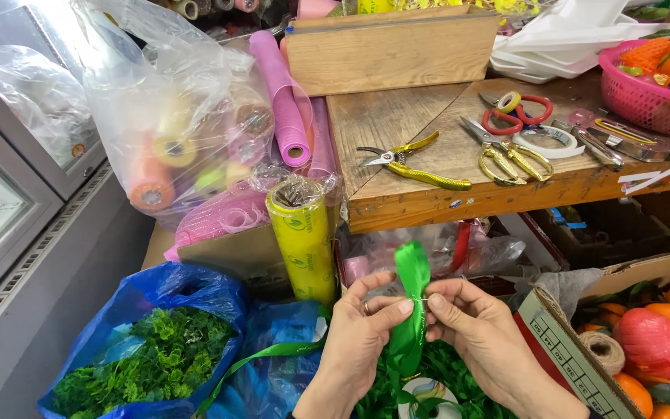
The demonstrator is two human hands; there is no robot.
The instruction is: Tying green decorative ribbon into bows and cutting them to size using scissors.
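Note:
My left hand (357,339) and my right hand (474,330) meet low in the middle of the view and pinch a folded green ribbon (411,302) between thumbs and forefingers. The ribbon's loop stands up above my fingers. Its tail runs down to a spool (428,394) below my hands, and another strand trails left across a blue bag (273,376). A thin thread or wire seems to cross the ribbon at the pinch. A ring sits on a finger of my left hand.
A wooden bench (397,124) holds gold-handled pruners (412,161), scissors (505,151), tape and a pink basket (645,97). Beside it are a yellow film roll (304,237), a bag of mesh rolls (188,132), green foliage in a blue bag (149,353) and a cardboard box of orange fruit (645,341).

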